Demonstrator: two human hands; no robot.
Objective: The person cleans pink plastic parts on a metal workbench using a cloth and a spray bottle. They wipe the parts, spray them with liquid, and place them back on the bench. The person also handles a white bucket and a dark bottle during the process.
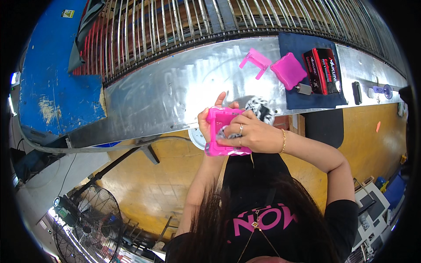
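A bright pink rubbery tablet case point(221, 131) is held up in front of my chest. My left hand point(206, 122) grips its left edge from behind, fingers showing above the top. My right hand point(254, 133), with rings and a gold bracelet, lies over the case's right half and presses a black-and-white patterned piece into it. Another bit of the same patterned material point(261, 107) shows just above my right hand.
A shiny metal bench point(175, 87) runs across, with a roller conveyor point(175, 26) behind it. On it lie a pink stand piece point(255, 61), a second pink case point(288, 70), a red-and-black box point(322, 70) on a dark mat. A floor fan point(87, 223) stands lower left.
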